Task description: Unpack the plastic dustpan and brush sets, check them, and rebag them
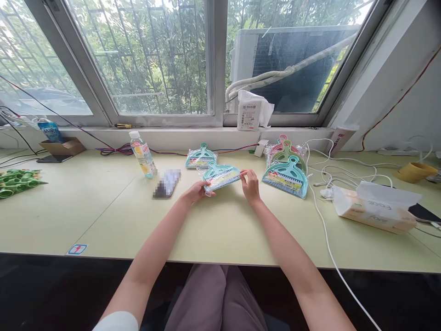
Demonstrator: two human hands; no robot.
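Left hand and right hand are over the pale green table, left of a stack of wrapped dustpans, clamped on opposite ends of one wrapped blue dustpan. Farther left are a bottle and, pixelated, probably a phone.

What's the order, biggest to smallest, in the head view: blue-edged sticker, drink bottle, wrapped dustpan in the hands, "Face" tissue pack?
1. "Face" tissue pack
2. Wrapped dustpan and drink bottle: too alike to rank
3. Blue-edged sticker
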